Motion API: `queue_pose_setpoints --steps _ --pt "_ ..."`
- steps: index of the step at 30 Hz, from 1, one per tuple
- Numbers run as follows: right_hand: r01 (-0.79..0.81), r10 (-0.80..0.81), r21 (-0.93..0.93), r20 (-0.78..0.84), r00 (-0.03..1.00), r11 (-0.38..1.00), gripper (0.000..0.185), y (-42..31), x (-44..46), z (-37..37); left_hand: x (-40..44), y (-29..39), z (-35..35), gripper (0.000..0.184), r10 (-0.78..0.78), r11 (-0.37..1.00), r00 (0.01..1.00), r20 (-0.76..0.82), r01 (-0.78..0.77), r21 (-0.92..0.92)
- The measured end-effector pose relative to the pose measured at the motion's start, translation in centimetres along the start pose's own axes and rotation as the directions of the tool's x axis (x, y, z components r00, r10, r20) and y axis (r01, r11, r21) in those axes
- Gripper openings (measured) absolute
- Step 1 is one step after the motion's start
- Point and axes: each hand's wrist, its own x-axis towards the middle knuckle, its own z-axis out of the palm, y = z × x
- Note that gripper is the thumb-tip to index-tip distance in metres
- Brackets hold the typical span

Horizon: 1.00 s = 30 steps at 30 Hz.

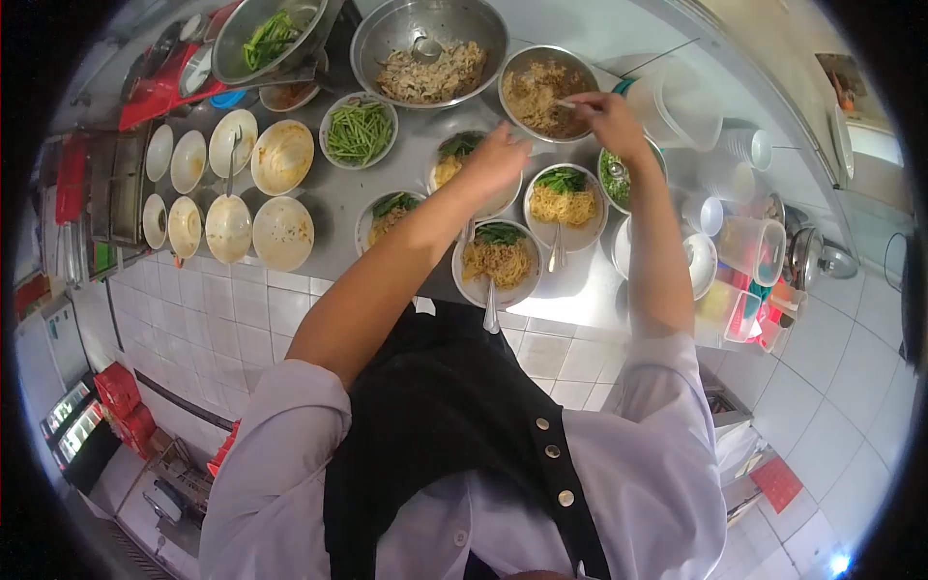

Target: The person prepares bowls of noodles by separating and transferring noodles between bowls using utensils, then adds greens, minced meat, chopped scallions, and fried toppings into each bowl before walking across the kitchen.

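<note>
My right hand (609, 121) is closed on a spoon handle, its end in the metal bowl of brown minced topping (543, 92). My left hand (500, 159) hangs over a noodle bowl (448, 172) that it partly covers; its fingers are bent, and whether they hold anything cannot be made out. In front are a bowl of noodles with greens and brown topping (498, 266), with a spoon in it, and a bowl of noodles with greens (565, 206), also with a spoon. Another topped noodle bowl (387, 220) sits partly behind my left forearm.
A large metal bowl of shredded topping (430, 72) and a bowl of green vegetables (359, 131) stand at the back. Several stained bowls (282, 157) line the left. Chopped greens (614, 179) are beside my right forearm, with plastic containers (749, 246) farther right.
</note>
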Motion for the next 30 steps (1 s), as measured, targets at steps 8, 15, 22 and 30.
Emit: queue_pose_setpoints --steps 8,15,22,30 --pt "0.0 0.082 0.28 -0.282 0.956 0.96 0.034 -2.2 -5.2 -0.2 -12.2 1.5 -7.1 0.069 0.159 0.982 0.987 0.039 -0.154 -0.11" --pt "-0.263 0.421 0.727 -0.039 0.906 0.634 0.028 -6.5 -19.8 7.0 -21.6 -2.4 -15.6 0.052 0.094 0.992 0.994 -0.061 -0.099 -0.076" --pt "-0.227 0.246 0.097 -0.467 0.849 0.969 0.036 -9.9 -30.7 20.0 -25.9 -5.8 -19.2 0.044 -0.049 0.997 0.99 -0.136 0.042 -0.058" --pt "-0.24 0.064 -0.264 -0.537 0.841 0.934 0.067 -11.5 -32.3 23.4 -25.8 -5.9 -18.0 0.043 0.001 1.0 1.0 -0.017 0.0 0.028"
